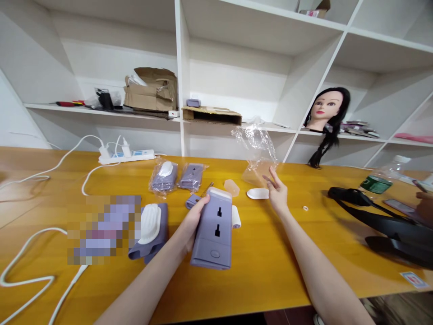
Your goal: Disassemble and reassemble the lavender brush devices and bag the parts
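Observation:
My left hand [194,221] is closed around the side of a long purple plastic case [212,246], tilted up above the table. Two dark T-shaped slots and a round mark show on its face, and its top end is white. My right hand [279,194] has its fingers apart and holds nothing. It is beside a white oval piece [257,193], close to a clear plastic bag [255,149]. Partly behind the case are a small purple piece [192,201] and a white roll-shaped part [236,217]. A translucent pale piece [232,187] lies nearby.
Two wrapped purple parts [163,177] lie at the back, and a purple part with a white pad [149,224] lies left. Farther back is a power strip [126,156] with white cables. At right are a black headset-like object [372,221], a bottle [379,183] and another person's hand [425,203].

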A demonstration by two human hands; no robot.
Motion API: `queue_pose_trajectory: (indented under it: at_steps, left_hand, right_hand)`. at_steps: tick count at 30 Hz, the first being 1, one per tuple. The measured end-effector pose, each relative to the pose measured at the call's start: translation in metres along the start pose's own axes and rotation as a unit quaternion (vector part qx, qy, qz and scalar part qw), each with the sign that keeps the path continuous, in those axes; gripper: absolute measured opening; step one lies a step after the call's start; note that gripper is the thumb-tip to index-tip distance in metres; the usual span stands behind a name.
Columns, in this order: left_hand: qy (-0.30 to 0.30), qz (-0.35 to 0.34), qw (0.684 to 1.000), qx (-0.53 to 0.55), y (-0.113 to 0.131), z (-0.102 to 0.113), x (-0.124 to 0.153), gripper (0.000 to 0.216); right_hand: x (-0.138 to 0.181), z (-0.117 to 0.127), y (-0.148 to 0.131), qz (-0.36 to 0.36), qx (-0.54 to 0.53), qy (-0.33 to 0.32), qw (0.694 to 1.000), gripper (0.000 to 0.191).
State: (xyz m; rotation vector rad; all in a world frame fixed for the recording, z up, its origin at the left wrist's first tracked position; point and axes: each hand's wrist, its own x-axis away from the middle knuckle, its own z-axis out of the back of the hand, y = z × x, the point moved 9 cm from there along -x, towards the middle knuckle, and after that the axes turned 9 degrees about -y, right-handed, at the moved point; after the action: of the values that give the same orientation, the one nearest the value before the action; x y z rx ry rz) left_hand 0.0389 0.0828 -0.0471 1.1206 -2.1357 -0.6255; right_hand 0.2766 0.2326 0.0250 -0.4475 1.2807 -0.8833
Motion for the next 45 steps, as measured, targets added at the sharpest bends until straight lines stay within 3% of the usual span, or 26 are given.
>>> queue_pose_trajectory:
  at_steps: [8,13,16,18,21,23,25,27,29,33,36,40,45]
  left_hand:
    - [0.006,-0.006,1.000,-0.014,0.004,0.001,0.001,0.062]
    - [-0.013,-0.036,0.999,-0.022,0.012,-0.007,0.006,0.061]
    - [-0.021,-0.054,0.998,-0.014,0.020,-0.012,0.013,0.060]
    - [-0.008,-0.073,0.997,-0.015,0.026,-0.011,0.020,0.059]
    - [0.020,-0.092,0.995,-0.015,0.032,-0.005,0.029,0.054]
    - [0.019,-0.090,0.996,-0.007,0.030,-0.004,0.032,0.050]
    - [-0.034,-0.080,0.996,-0.014,0.024,-0.013,0.032,0.051]
    - [-0.122,-0.056,0.990,-0.047,0.014,-0.031,0.032,0.059]
    - [-0.164,-0.024,0.982,-0.089,0.001,-0.042,0.032,0.064]
    - [-0.112,0.024,0.986,-0.123,-0.017,-0.037,0.028,0.054]
    - [-0.117,0.038,0.987,-0.102,-0.021,-0.037,0.027,0.048]
    - [-0.153,0.010,0.985,-0.084,-0.012,-0.043,0.027,0.049]
    - [-0.137,-0.065,0.980,-0.133,0.001,-0.047,0.025,0.065]
  right_hand:
    - [0.010,0.015,-0.037,0.014,0.073,0.099,0.992,0.040]
    - [0.021,-0.005,-0.084,0.041,0.163,0.064,0.984,0.018]
    - [0.028,-0.017,-0.109,0.066,0.210,0.039,0.975,0.017]
    - [0.033,-0.021,-0.122,0.084,0.273,0.034,0.958,0.023]
    - [0.040,-0.032,-0.139,0.114,0.428,0.028,0.896,0.026]
    - [0.044,-0.043,-0.141,0.113,0.506,0.005,0.855,0.019]
    - [0.045,-0.052,-0.135,0.091,0.542,-0.036,0.835,0.008]
    - [0.047,-0.060,-0.128,0.070,0.547,-0.079,0.831,0.013]
    - [0.049,-0.065,-0.124,0.063,0.537,-0.106,0.835,0.019]
    - [0.051,-0.072,-0.123,0.076,0.521,-0.131,0.840,0.018]
    - [0.051,-0.075,-0.121,0.082,0.515,-0.139,0.842,0.020]
    - [0.051,-0.074,-0.121,0.087,0.509,-0.135,0.846,0.024]
    - [0.048,-0.067,-0.127,0.089,0.492,-0.116,0.858,0.021]
